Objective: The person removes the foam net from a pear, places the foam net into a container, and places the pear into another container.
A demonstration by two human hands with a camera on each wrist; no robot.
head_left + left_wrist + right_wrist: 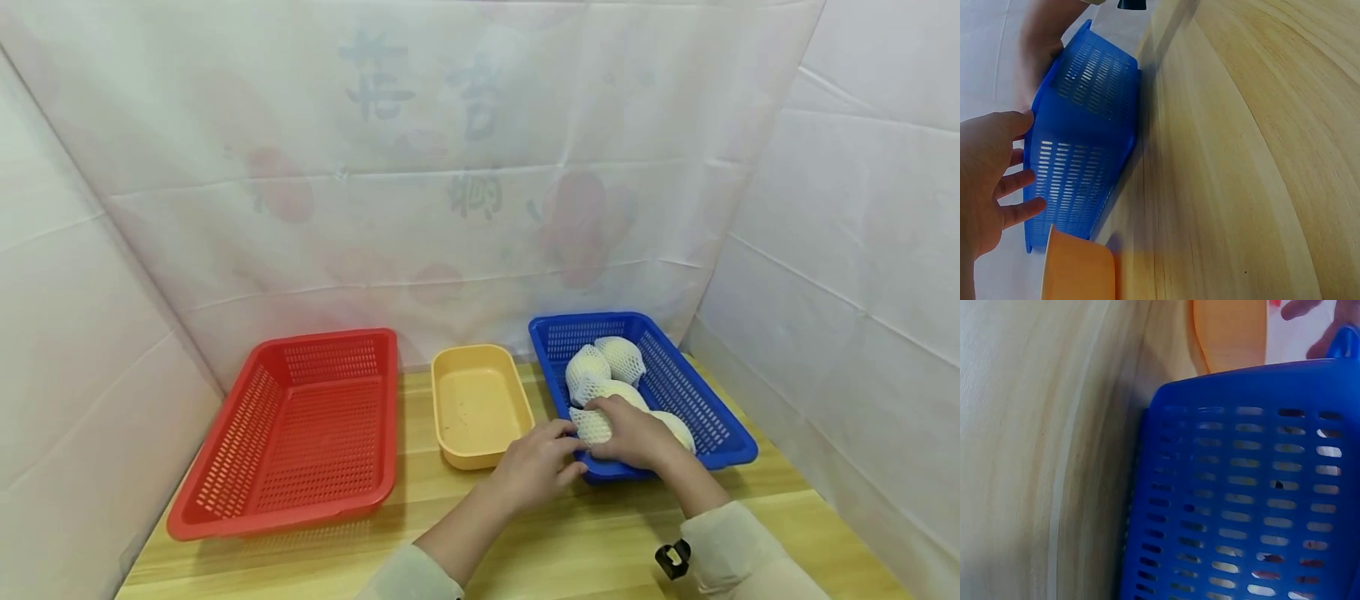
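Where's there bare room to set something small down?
Bare table shows between the red basket and yellow tray, and in front of the blue basket. The red basket and yellow tray look free inside too. Crowded: the blue basket's near-left corner, where the left hand and right hand crowd netted items.

Place: booth-like tabletop setup, makeshift
Back sheet (465,250): creased fabric hung beyond the right hand (633,433)'s grip; faint print, possibly characters (382,92), too washed-out to read
Side sheets (847,250): pale, creased, flanking the grip left and right
Tabletop (585,550): wood-grain, below the grip
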